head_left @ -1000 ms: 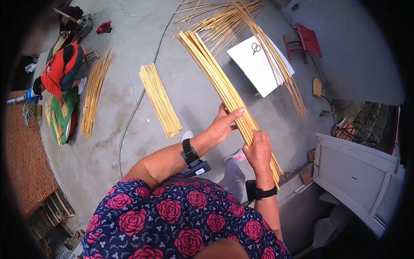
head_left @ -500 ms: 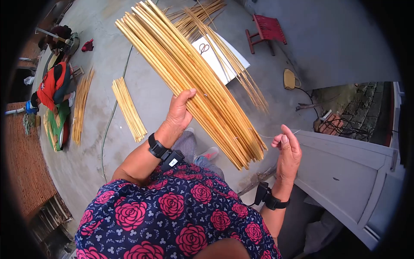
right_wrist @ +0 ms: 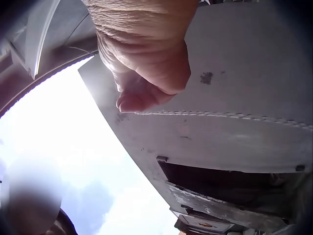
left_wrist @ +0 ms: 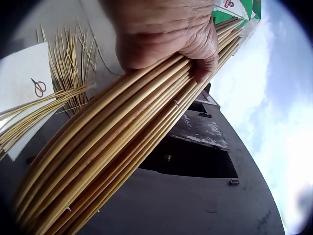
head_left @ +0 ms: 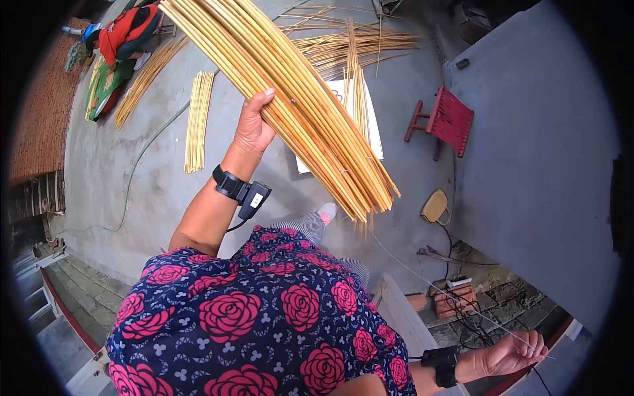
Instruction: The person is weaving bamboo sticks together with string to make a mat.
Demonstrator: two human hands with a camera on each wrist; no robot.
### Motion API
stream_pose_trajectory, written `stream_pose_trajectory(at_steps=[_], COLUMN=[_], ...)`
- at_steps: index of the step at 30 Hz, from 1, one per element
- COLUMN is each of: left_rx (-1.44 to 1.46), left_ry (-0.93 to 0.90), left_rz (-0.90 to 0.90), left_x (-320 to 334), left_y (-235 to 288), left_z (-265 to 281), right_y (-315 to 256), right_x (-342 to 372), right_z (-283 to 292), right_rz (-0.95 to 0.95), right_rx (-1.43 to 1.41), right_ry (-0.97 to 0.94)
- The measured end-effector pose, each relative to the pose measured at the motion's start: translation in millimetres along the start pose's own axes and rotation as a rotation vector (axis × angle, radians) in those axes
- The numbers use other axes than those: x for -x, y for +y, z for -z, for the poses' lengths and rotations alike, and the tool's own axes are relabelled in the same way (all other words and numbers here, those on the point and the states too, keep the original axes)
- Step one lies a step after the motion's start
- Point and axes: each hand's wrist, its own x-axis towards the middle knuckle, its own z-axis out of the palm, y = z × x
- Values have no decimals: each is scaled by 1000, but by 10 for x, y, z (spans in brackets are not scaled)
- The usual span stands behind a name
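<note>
While the left hand [head_left: 256, 125] grips a bundle of tan sticks [head_left: 304, 109], its thumb laid across them, the right hand [head_left: 518, 353] is stretched well out to the person's right, its fingers curled in and pinching a thin pale string [right_wrist: 220, 115]. That string (a twisted cord, by the close look from the right wrist) runs nearly straight from the right hand to near the lower end of the bundle. Held up off the ground in front of the person, the bundle slants from the far left down toward the middle. Tiny pale bits show among its sticks, too small to make out. Beyond the bundle, and partly hidden by it, is a white tabletop [left_wrist: 19, 73] with thin stalks [head_left: 358, 99] and scissors [left_wrist: 38, 88] on it. Past that, loose brown stalks [head_left: 356, 49] are spread over the floor. A red stool [head_left: 452, 122] stands to the right. On the left lies a smaller bunch of pale sticks [head_left: 198, 122], and farther off someone in an orange top [head_left: 121, 33] bends forward.
</note>
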Motion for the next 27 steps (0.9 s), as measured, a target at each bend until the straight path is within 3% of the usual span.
stream_pose_trajectory(at_steps=[1,3,6,8,10,14,17,19,20,23,24,26,27], left_rx=[15,39,69,75,86,227,277,339,288,405,564,652,635], left_ry=[9,17,25,30,76,142,205,188,221,233,264,114,135], left_rz=[-11,-43,-111,-157,-231,-291,-375,-428,-474,-548,-517,-493,-482], left_x=[-17,-19,22,79,106,81,-124,-344,-446,-772,-774,-722,-672], left_y=[-70,-83,-19,-51,-52,77,193,144,624,342,195,-62,-115], left_z=[-71,-192,-394,-453,-588,-696,-962,-1153,-1156,-1688,-1724,-1742,-1709], right_y=[-135,-128,400,758,1165,2314,2955,3235,3541,3904,3979,4112,4124], right_x=[-219,-553,-987,-1266,-1618,-2242,-2512,-2679,-2448,-2618,-2562,-2380,-2301], right_z=[52,152,241,428,681,825,759,621,126,132,207,360,462], right_rz=[23,130,-124,-245,-455,-1012,-1281,-1346,-1333,-1332,-1370,-1430,-1602], right_rx=[-23,226,638,758,657,780,913,1032,1087,1129,1057,898,715], right_ry=[-47,-62,-114,-45,17,-186,-303,-467,-556,-961,-1040,-1189,-1086])
